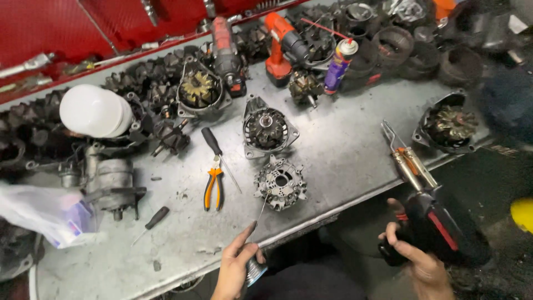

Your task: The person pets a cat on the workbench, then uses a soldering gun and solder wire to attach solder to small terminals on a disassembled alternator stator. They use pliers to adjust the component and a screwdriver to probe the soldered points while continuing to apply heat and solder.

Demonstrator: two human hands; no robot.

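My left hand [236,265] holds a small spool of solder wire [256,270] at the bench's front edge. A thin strand of the wire [263,208] rises from my fingers toward a grey alternator end plate [280,182] lying flat on the metal bench [344,150]. My right hand [417,256] grips a black and red soldering gun [430,219] off the bench's front right edge. Its metal tip [391,135] points up over the bench.
Orange-handled pliers [212,188] and a black screwdriver [214,145] lie left of the plate, an alternator housing [266,130] behind it. A second housing [448,126] sits at the right edge. Drills [280,44], a spray can [338,65], a white lamp [94,111] and several rotors crowd the back.
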